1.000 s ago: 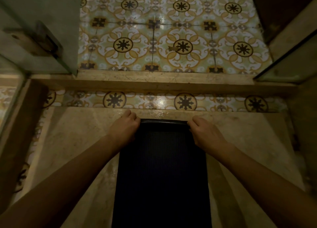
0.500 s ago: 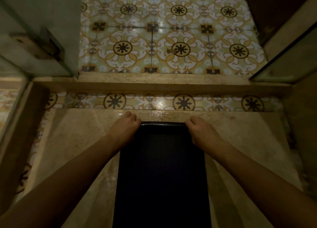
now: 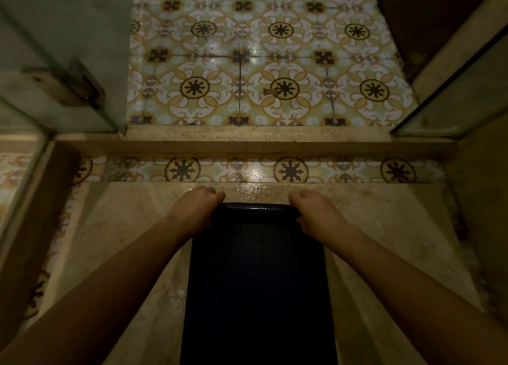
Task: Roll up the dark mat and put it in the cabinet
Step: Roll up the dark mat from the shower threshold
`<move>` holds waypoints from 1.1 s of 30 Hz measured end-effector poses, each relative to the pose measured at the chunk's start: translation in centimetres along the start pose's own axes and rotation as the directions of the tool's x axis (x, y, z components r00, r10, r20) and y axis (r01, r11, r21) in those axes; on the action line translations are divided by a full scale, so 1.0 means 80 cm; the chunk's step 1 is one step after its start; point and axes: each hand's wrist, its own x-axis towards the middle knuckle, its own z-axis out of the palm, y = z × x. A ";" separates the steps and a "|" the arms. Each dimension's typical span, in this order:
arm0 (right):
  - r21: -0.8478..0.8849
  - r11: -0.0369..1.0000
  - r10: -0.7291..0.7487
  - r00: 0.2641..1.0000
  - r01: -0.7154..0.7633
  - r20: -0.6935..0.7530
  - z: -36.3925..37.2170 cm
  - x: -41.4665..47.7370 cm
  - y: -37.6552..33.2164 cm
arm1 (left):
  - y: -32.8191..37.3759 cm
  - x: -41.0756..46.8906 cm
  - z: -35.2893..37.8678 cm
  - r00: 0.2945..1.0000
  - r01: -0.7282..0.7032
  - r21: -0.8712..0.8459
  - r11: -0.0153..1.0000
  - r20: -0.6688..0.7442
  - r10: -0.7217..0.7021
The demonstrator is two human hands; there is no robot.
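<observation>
The dark mat (image 3: 258,282) lies flat on a beige stone floor and runs from the frame's bottom edge away from me. Its far end is curled into a thin roll (image 3: 259,208). My left hand (image 3: 196,206) grips the roll's left corner, fingers curled over it. At the right corner my right hand (image 3: 316,210) holds the roll the same way. No cabinet can be made out in the head view.
A raised stone sill (image 3: 258,140) crosses the view beyond the mat, with patterned floor tiles (image 3: 258,70) past it. A glass door with a metal hinge (image 3: 68,87) stands at the left. A glass panel (image 3: 453,100) and a wall edge close in on the right.
Both hands have shifted a little and the mat's far end has curled slightly more into a roll. The view has tilted a bit.
</observation>
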 end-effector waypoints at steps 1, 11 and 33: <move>0.011 1.000 -0.002 1.000 0.001 0.007 0.001 -0.001 0.000 | 0.001 -0.003 0.004 1.000 -0.010 -0.006 1.000 -0.017 0.010; 0.036 0.999 0.020 1.000 -0.020 -0.011 0.011 -0.012 -0.008 | 0.016 -0.010 0.013 0.999 0.021 0.063 0.998 -0.051 -0.017; -0.187 0.969 -0.169 0.986 0.164 -0.008 0.013 -0.019 0.012 | 0.043 -0.038 0.015 0.992 0.060 0.071 0.996 -0.114 -0.051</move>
